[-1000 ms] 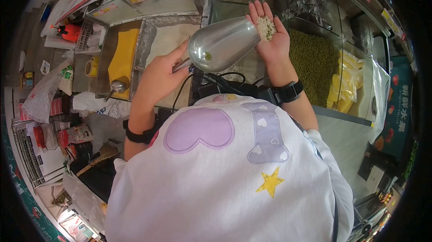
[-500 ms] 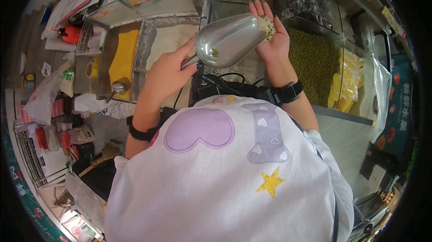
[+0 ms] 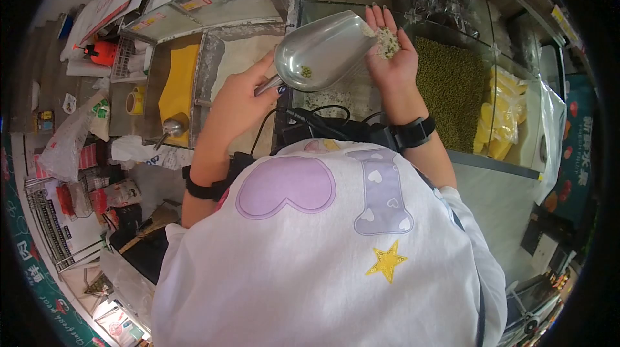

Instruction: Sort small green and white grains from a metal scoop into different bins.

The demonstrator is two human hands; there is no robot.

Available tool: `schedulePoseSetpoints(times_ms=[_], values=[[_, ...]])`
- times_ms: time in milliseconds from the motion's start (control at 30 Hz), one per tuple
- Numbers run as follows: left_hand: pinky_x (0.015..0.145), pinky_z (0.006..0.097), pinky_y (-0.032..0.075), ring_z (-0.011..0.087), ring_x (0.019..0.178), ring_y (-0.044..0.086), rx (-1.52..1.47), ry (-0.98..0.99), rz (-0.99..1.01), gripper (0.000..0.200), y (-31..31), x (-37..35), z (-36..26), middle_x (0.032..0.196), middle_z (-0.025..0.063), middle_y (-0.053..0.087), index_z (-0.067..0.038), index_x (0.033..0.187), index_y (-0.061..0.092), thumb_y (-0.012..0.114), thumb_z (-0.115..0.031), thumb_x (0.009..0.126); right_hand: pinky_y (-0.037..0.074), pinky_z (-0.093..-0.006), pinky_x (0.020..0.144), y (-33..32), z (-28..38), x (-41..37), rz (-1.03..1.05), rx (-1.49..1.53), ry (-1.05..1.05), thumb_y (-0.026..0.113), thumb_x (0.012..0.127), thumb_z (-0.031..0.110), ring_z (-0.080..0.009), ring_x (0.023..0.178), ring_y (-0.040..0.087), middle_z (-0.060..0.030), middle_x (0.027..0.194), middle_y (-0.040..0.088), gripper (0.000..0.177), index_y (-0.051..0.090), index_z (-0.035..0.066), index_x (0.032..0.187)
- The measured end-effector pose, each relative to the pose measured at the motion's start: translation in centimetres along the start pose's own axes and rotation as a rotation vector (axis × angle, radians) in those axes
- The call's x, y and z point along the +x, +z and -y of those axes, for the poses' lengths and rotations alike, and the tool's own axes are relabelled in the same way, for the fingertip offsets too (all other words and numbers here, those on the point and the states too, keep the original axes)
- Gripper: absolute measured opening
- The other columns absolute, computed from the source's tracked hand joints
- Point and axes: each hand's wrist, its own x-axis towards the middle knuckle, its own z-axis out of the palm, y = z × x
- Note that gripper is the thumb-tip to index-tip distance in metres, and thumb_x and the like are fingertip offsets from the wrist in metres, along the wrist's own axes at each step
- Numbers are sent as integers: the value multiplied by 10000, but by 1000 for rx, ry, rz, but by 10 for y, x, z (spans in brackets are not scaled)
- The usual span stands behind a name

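My left hand (image 3: 242,102) is wrapped round the handle of a metal scoop (image 3: 323,50), whose mouth points up and to the right. A few green beans (image 3: 306,71) lie inside the scoop near the handle end. Palm up, my right hand (image 3: 392,66) is open beside the scoop's mouth, with a small pile of pale and green grains (image 3: 387,44) resting on the palm and fingers. The scoop's lip touches or nearly touches the pile; I cannot tell which.
A bin of green beans (image 3: 449,92) and yellow packets (image 3: 502,111) are at the right. On the left are a bin with yellow contents (image 3: 175,82), a small metal scoop (image 3: 172,129), a bin of white powder (image 3: 239,56) and a roll of tape (image 3: 135,100).
The scoop has shifted slightly left and up, away from the fingers. More of the grain pile on my right palm now shows, and the fingers have moved slightly right and down.
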Motion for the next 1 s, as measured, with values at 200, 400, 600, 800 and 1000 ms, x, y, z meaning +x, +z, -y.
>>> schedulePoseSetpoints(times_ms=[200,400,600,800,1000], values=[[677,308,460,271,665,597,90,-141,26,641,-16,0,-2,758,205,603,-165,1361,402,590,-100,752,253,-400,1081,13,-3,-2,-176,-215,-131,214,975,258,-279,1335,308,-146,1422,348,479,338,-1,1359],[628,332,446,293,620,562,214,-139,73,635,-19,-2,-1,698,196,576,-156,1361,399,591,-147,756,246,-407,1084,12,-5,-2,-168,-178,-105,216,975,254,-275,1335,306,-141,1424,345,478,329,3,1365],[642,346,448,311,647,575,208,-165,102,620,-21,-4,0,713,207,583,-163,1355,407,589,-165,762,237,-402,1090,13,-6,-3,-156,-193,-96,204,979,253,-276,1338,302,-142,1430,335,477,325,4,1367],[655,357,452,334,678,588,186,-181,101,626,-22,-6,7,749,218,598,-159,1354,406,585,-159,755,241,-400,1088,15,-7,-4,-183,-201,-94,200,981,253,-276,1337,304,-141,1430,337,477,327,2,1366],[651,363,454,323,664,589,205,-185,99,623,-25,-8,8,736,211,598,-141,1354,408,581,-164,756,254,-400,1082,13,-7,-4,-184,-184,-81,205,979,248,-275,1328,320,-139,1416,358,472,336,2,1360]])
